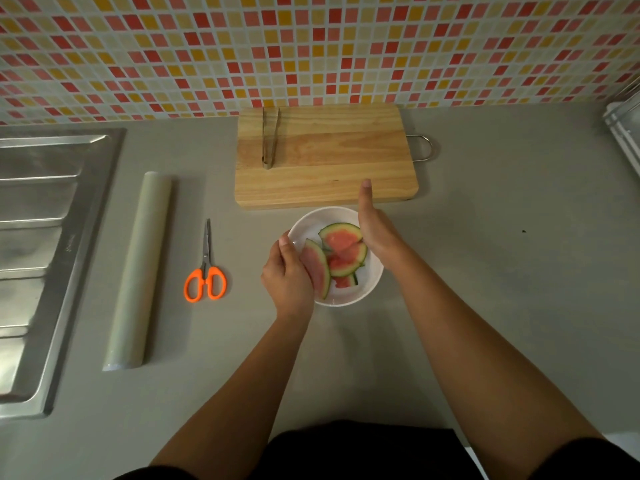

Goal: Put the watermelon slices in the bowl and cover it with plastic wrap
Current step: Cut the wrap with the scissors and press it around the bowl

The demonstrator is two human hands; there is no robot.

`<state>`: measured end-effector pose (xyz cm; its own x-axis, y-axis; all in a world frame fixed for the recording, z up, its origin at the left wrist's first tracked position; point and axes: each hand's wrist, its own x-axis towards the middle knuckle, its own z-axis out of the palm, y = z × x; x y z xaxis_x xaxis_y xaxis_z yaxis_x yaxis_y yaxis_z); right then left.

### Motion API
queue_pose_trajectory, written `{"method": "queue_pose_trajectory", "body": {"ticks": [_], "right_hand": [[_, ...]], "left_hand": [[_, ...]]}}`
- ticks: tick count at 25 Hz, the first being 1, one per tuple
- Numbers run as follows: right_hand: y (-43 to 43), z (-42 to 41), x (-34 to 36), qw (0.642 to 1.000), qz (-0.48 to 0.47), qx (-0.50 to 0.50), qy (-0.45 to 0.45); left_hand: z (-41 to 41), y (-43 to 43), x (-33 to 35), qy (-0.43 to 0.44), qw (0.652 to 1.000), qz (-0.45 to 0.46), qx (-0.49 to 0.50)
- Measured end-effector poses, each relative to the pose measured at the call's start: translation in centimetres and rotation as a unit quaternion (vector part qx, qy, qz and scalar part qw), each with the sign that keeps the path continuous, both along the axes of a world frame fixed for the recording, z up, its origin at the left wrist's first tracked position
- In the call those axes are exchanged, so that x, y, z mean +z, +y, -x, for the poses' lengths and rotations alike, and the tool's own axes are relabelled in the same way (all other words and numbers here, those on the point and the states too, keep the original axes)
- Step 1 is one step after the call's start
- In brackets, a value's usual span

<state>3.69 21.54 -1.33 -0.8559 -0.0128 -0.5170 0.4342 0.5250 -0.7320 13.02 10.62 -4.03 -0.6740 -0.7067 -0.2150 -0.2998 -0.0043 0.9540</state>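
Both hands over the white bowl [372, 275] on the grey counter [485, 271], just in front of the wooden cutting board [325, 157]. Left hand [287, 275] has its fingers wrapped round one watermelon slice [317, 268], held tilted at the bowl's left rim. Right hand [375, 230] is flat w/ fingers straight & together, gripping nothing, edge-on at the bowl's far right, touching the top slice. Other watermelon slices [343, 251] lie stacked inside the bowl. Metal tongs [269, 138] rest on the board's left part. Plastic wrap roll [140, 271] lies well to the left, orange-handled scissors [206, 268] btwn it & the bowl. Steel sink drainboard [45, 254] at far left.
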Motion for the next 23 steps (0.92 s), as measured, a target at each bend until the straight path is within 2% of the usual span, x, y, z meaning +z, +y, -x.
{"method": "queue_pose_trajectory", "body": {"ticks": [3,5,7,8,10,13,16,20,23], "right_hand": [[-0.1,0.3,0.3,0.998,-0.003,0.028,-0.058],[-0.2,0.8,0.7,0.990,0.103,0.026,-0.093],[0.0,1.1,0.6,0.973,0.210,-0.090,-0.032],[0.2,1.0,0.6,0.962,0.213,-0.168,0.036],[0.7,-0.3,0.7,0.943,0.141,-0.251,0.166],[0.8,-4.1,-0.2,0.936,0.052,-0.230,0.262],[-0.5,-6.4,-1.2,0.945,0.035,-0.215,0.243],[-0.7,-4.7,-2.0,0.959,0.002,-0.198,0.203],[0.5,-2.2,-2.2,0.981,-0.021,-0.108,0.157]], "left_hand": [[0.0,-0.2,0.0,0.005,1.000,0.002,-0.003],[0.2,-0.6,-0.2,-0.001,1.000,-0.013,-0.004],[0.4,-0.9,-0.5,-0.008,0.999,-0.032,-0.001],[0.4,-1.0,-0.6,-0.007,0.999,-0.041,0.001],[0.5,-0.8,-0.5,-0.006,0.998,-0.059,0.013],[0.6,-0.1,-0.2,-0.014,0.995,-0.088,0.055],[0.7,0.9,0.5,-0.027,0.992,-0.104,0.073],[-0.6,0.8,0.1,-0.065,0.994,-0.084,0.026],[-1.1,-1.2,-0.4,-0.069,0.997,-0.032,0.001]]}}
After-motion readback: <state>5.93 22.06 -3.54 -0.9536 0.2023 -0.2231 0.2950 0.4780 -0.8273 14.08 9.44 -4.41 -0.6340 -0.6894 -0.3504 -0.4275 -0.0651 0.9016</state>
